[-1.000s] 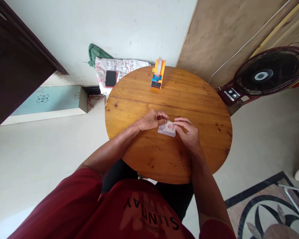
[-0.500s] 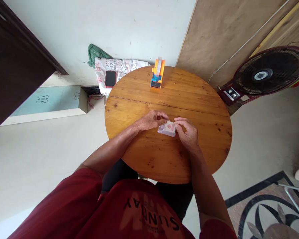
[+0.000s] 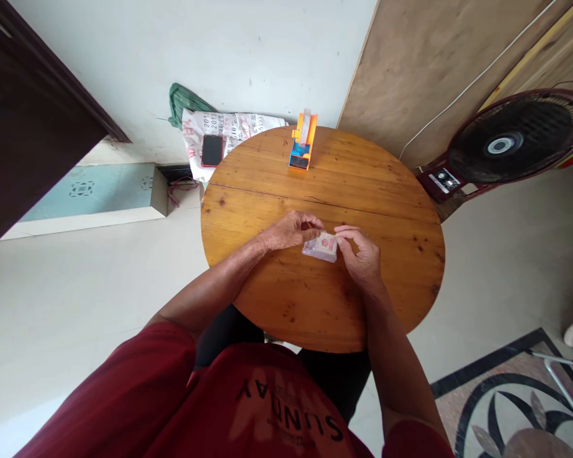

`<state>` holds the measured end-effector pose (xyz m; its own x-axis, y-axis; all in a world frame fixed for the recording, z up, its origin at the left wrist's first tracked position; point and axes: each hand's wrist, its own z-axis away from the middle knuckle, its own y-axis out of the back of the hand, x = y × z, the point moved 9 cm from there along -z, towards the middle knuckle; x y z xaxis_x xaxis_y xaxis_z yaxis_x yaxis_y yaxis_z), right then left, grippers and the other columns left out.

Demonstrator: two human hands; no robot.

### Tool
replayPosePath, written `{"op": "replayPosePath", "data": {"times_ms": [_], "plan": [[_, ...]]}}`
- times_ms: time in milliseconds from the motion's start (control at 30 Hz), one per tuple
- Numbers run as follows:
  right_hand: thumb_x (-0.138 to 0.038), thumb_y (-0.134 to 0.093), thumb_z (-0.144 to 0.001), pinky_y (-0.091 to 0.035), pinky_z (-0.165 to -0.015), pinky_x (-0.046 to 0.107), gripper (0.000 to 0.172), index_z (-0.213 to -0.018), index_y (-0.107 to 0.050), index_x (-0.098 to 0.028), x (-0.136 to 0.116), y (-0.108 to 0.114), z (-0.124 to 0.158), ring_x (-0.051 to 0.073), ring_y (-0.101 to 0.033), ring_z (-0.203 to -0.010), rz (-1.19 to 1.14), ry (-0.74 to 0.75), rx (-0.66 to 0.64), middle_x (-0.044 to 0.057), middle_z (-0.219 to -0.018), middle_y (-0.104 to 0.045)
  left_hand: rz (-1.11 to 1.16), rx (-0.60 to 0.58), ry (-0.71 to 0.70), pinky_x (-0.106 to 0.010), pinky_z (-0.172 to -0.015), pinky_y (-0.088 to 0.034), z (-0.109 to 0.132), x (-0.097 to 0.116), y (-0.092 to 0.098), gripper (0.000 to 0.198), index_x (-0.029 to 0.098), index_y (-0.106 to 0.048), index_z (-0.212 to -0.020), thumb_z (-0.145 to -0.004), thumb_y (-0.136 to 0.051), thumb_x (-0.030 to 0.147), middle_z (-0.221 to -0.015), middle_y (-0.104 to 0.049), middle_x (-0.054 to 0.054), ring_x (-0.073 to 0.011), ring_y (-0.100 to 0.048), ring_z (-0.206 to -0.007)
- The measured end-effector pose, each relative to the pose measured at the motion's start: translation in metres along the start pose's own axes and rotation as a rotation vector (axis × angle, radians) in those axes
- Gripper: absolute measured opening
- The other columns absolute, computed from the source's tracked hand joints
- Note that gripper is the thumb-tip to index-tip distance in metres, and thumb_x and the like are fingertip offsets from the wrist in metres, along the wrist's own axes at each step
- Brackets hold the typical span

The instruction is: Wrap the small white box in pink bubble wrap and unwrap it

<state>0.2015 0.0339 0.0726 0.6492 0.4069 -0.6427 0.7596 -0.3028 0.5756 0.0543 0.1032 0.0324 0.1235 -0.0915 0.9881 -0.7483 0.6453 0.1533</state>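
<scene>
A small pale packet with a red mark [image 3: 321,247] rests near the middle of the round wooden table [image 3: 277,299]. My left hand [image 3: 291,230] curls its fingers against the packet's left end. My right hand [image 3: 360,256] pinches the packet's right end with thumb and forefinger. Both hands hold it just above or on the tabletop; I cannot tell which.
An orange and blue tape dispenser [image 3: 302,149] stands at the table's far edge. Behind the table lie a printed sack [image 3: 229,130], a dark phone [image 3: 212,151] and a green bundle [image 3: 184,102]. A floor fan [image 3: 510,143] sits at the right by a wooden panel.
My right hand's fingers have shifted very slightly on the packet's end. Everything else is unchanged.
</scene>
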Motion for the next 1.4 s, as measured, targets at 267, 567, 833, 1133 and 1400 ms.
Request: {"op": "replayPosePath", "data": {"times_ms": [267, 567, 833, 1133, 1400], "plan": [[-0.034, -0.063, -0.092, -0.054, -0.094, 0.045, 0.01, -0.092, -0.069, -0.026, -0.004, -0.003, 0.0, 0.025, -0.072, -0.103, -0.026, -0.038, -0.064, 0.007, -0.108, -0.076, -0.005, -0.012, -0.009, -0.022, -0.066, -0.048, -0.001, -0.002, -0.001, 0.018, 0.013, -0.071, -0.098, -0.087, -0.063, 0.026, -0.086, -0.07, -0.003, -0.011, -0.061, -0.073], [-0.037, -0.07, -0.089, -0.053, -0.097, 0.046, 0.015, -0.099, -0.07, -0.026, -0.002, -0.007, -0.001, 0.025, -0.071, -0.106, -0.035, -0.05, -0.078, 0.008, -0.113, -0.075, -0.005, -0.015, -0.015, -0.022, -0.066, -0.048, 0.0, 0.0, 0.0, 0.018, 0.014, -0.071, -0.098, -0.088, -0.063, 0.026, -0.086, -0.07, -0.003, -0.0108, -0.061, -0.074], [-0.031, -0.063, -0.093, -0.054, -0.094, 0.046, 0.011, -0.09, -0.073, -0.026, 0.0, -0.004, 0.0, 0.025, -0.071, -0.102, -0.019, -0.016, -0.041, 0.007, -0.108, -0.076, 0.012, -0.013, -0.014, -0.022, -0.065, -0.047, -0.001, -0.002, -0.002, 0.018, 0.012, -0.07, -0.098, -0.088, -0.062, 0.025, -0.084, -0.069, -0.003, -0.0104, -0.059, -0.072], [-0.032, -0.065, -0.092, -0.054, -0.093, 0.046, 0.01, -0.09, -0.073, -0.026, -0.004, -0.004, 0.0, 0.025, -0.072, -0.102, 0.038, 0.013, -0.026, 0.007, -0.108, -0.076, 0.006, -0.011, -0.014, -0.022, -0.066, -0.047, -0.002, -0.002, -0.001, 0.018, 0.013, -0.071, -0.098, -0.087, -0.064, 0.026, -0.085, -0.07, -0.003, -0.0108, -0.06, -0.073], [-0.033, -0.068, -0.092, -0.054, -0.091, 0.046, 0.009, -0.089, -0.074, -0.027, -0.008, -0.004, 0.001, 0.025, -0.072, -0.099, 0.056, 0.034, 0.002, 0.006, -0.107, -0.077, 0.004, -0.013, -0.016, -0.022, -0.065, -0.047, -0.001, 0.0, -0.001, 0.019, 0.013, -0.07, -0.097, -0.087, -0.063, 0.026, -0.085, -0.069, -0.003, -0.0108, -0.059, -0.072]]}}
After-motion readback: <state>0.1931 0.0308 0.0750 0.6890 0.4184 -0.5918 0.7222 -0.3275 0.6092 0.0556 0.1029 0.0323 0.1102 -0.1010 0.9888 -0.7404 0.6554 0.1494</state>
